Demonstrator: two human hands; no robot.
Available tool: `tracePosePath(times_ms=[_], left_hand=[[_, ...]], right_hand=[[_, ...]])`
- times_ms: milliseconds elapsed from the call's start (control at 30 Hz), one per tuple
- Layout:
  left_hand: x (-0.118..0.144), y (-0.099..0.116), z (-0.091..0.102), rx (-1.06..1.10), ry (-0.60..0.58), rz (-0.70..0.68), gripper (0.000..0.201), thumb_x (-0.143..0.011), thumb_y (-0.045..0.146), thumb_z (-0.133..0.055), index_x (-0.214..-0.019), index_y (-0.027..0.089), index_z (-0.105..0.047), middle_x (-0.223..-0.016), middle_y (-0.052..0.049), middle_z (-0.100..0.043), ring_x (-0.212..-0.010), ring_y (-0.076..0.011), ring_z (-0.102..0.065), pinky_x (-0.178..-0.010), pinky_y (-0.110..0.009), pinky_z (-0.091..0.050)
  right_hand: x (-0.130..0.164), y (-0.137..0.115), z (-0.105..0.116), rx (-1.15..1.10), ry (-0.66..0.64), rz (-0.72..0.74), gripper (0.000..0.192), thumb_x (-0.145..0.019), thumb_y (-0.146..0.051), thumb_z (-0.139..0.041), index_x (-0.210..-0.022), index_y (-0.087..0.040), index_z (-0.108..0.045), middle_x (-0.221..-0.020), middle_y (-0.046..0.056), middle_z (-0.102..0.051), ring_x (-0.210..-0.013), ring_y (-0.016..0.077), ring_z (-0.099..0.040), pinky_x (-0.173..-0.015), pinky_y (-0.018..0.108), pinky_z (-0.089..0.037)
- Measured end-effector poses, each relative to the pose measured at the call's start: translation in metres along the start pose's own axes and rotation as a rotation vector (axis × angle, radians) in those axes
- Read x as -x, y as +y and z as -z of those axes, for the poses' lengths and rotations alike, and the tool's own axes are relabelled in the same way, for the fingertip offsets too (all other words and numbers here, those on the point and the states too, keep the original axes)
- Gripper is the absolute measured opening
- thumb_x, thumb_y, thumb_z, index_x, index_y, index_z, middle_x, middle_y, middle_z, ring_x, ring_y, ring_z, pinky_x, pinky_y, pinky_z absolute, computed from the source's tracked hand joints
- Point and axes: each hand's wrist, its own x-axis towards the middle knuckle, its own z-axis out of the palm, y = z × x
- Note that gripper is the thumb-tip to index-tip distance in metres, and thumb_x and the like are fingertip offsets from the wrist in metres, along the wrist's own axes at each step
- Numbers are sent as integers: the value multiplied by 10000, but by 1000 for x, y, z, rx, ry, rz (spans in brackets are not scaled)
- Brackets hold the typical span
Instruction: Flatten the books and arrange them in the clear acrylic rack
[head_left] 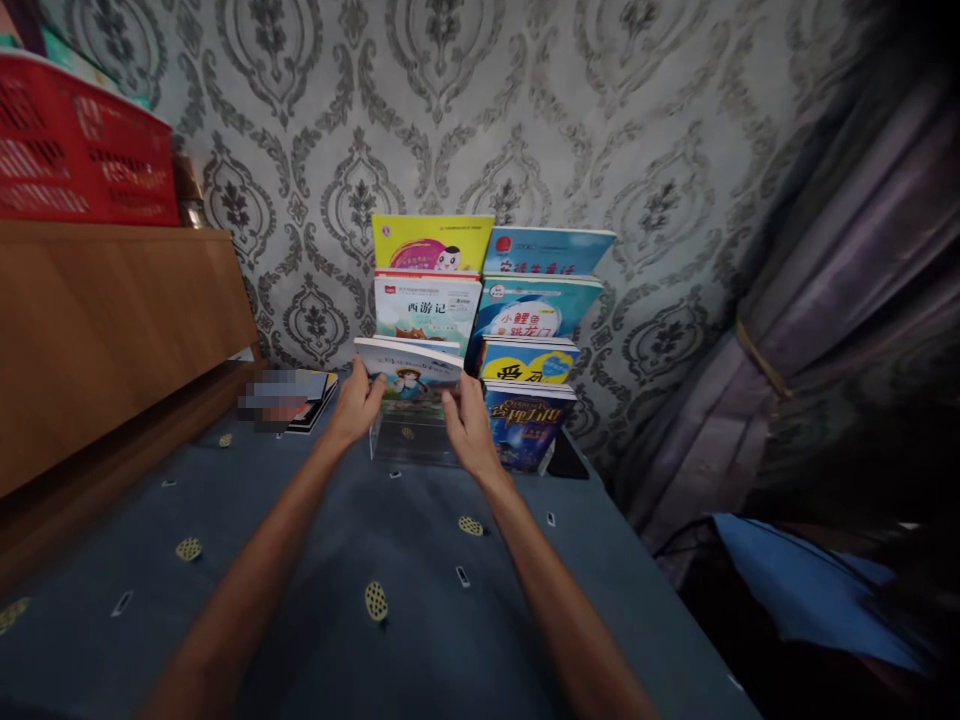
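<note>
Nearest the camera, two bare forearms are seen stretched out over a dark blue cloth-covered tabletop (pixel 315 600) patterned with small yellow ovals and pale rectangles. Towards the far edge of that tabletop, a thin pale-covered picture book with a cartoon figure in a hat (pixel 409 380) is clamped between both hands: the left hand (pixel 356 405) is closed on its left edge and the right hand (pixel 466 420) on its right edge, the two hands being kept apart by the width of the book. The book is held tilted, just above the lowest front slot of a clear plastic tiered book stand (pixel 409 440) set at the far edge of the tabletop. Just beside the right hand, a dark blue book with a night scene (pixel 529 425) is stood in the lowest right slot. Behind these, in rising tiers, a white and green book (pixel 427 310), a yellow and blue book (pixel 529 362), a light blue book with a white oval (pixel 536 308), a yellow book (pixel 433 243) and another light blue book (pixel 547 252) are displayed. Near the far left corner, a flat stack of dark booklets (pixel 315 393) is laid, partly blurred. Along the left edge, a brown wooden cabinet (pixel 105 330) is topped by a red plastic basket (pixel 82 150). Grey damask wallpaper (pixel 525 110) is seen behind, and a purple curtain (pixel 847 290) at the right.
</note>
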Motion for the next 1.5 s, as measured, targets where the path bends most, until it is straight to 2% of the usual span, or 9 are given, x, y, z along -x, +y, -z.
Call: tracePosePath(times_ms=[233, 467, 667, 867, 1100, 1333, 1500], left_hand=[[-4, -13, -10, -190, -3, -78, 150, -940, 260, -458, -1061, 177, -485, -990, -104, -616, -957, -244, -596, -868, -363, -462], [-8, -20, -17, -284, 64, -94, 141, -952, 228, -453, -1075, 174, -496, -1071, -127, -594, -1029, -255, -576, -915, -382, -457], [-8, -26, -22, -343, 11, -14, 149, -982, 267, -411, -964, 185, -534, -991, -120, -610, -1013, -261, -587, -923, -384, -457], [-18, -20, -21, -408, -30, 65, 299, -1011, 272, -311, -944, 175, -586, -1003, -134, -688, -978, -260, -636, -890, -362, -469], [-28, -6, -21, -490, -38, 160, 318, -1017, 303, -330, -1028, 160, -615, -1009, -141, -718, -994, -271, -660, -851, -340, -468], [-27, 1, -18, -622, -35, 186, 302, -1016, 288, -352, -1002, 167, -629, -1070, -154, -691, -1069, -275, -641, -914, -347, -456], [-34, 0, -15, -598, -78, 212, 261, -1007, 295, -384, -1054, 175, -611, -1074, -136, -709, -1055, -270, -654, -891, -342, -467]], right_hand=[[4, 24, -10, 5, -24, -68, 507, -988, -332, -399, -1480, -211, -402, -1152, 119, -503, -996, 238, -616, -932, 453, -526], [9, 40, -18, 53, -16, -110, 575, -961, -341, -441, -1511, -187, -375, -1299, 179, -489, -1166, 289, -576, -962, 490, -522], [9, 50, -22, 100, -19, -119, 568, -951, -366, -431, -1469, -133, -438, -1347, 200, -521, -1274, 299, -531, -1067, 498, -455], [-1, 64, -31, 34, -6, -189, 615, -906, -367, -465, -1460, -101, -445, -1354, 194, -587, -1271, 312, -543, -1091, 508, -428], [-12, 61, -35, 54, 26, -202, 604, -884, -348, -468, -1446, -126, -469, -1191, 170, -662, -960, 292, -657, -935, 475, -524], [-9, 69, -37, 172, 19, -174, 607, -886, -341, -466, -1460, -144, -456, -1166, 170, -642, -1029, 315, -628, -968, 500, -502], [-6, 73, -40, 170, 7, -152, 585, -881, -332, -469, -1438, -153, -474, -1171, 169, -636, -1101, 330, -589, -975, 527, -493]])
